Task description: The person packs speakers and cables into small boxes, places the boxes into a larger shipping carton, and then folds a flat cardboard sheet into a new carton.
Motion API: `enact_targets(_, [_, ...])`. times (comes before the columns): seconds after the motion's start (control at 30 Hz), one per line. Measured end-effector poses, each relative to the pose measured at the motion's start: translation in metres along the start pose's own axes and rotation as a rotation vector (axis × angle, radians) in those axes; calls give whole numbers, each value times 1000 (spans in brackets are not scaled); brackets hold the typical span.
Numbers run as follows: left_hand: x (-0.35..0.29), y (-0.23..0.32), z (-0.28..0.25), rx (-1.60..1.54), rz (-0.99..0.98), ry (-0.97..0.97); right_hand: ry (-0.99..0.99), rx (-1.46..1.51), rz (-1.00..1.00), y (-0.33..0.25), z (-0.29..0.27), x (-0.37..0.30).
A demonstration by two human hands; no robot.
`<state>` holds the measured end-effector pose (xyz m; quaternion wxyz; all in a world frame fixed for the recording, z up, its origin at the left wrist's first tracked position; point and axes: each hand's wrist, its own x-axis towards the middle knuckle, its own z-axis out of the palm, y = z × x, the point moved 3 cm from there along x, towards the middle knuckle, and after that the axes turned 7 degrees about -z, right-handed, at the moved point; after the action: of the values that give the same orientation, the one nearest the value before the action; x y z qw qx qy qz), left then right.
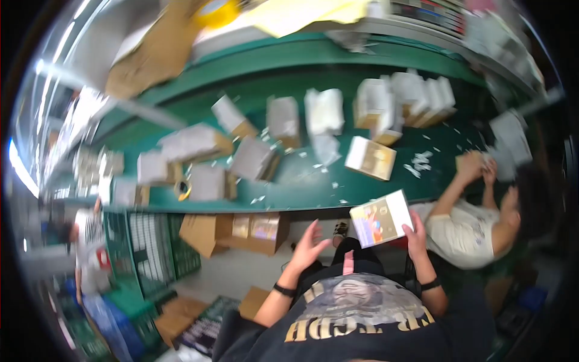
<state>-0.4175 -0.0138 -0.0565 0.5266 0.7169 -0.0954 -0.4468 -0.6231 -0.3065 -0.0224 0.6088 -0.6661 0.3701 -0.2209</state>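
My right hand (415,232) grips the right edge of a small printed box (380,218) with white, gold and purple sides, held in front of the bench's near edge. To its left, my left hand (309,246) hangs in the air with its fingers spread and nothing in them. On the green bench beyond stands a similar box (370,158) with a white side and a gold printed side. Left of that box, a crumpled white paper bundle (324,114) lies on the bench, with a loose sheet below it.
Stacks of grey-topped boxes (208,182) line the green bench (301,196), with paper scraps (419,164) scattered about. A co-worker (473,232) sits at the right, hands on the bench. An open carton (256,232) holding printed boxes and a green crate (154,247) stand lower left.
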Motion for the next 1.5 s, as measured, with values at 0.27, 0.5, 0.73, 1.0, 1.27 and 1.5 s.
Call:
enact_targets(0.27, [-49,-103,-73,-805,-191,371,-610,116,285,72,229,-46])
enact_targets(0.5, [-75,-241,-169,-1005,-334,780,-603,364,1043,150,444,-145])
enact_targets(0.73, [-89,-347,-262,-604,-503,648,-688,-14,769,330,609,-83])
enact_targets(1.0, [-218,-479,-239,-458,-805,614,-683,-662,598,477,669,-104])
enact_targets(1.27, [-168,-439,-250,-499,-760,533,-612,-400,818,489,671,-148])
enact_targets(1.5, [-111,-432,-222,-473,-694,355,-517,-362,765,565,664,-90])
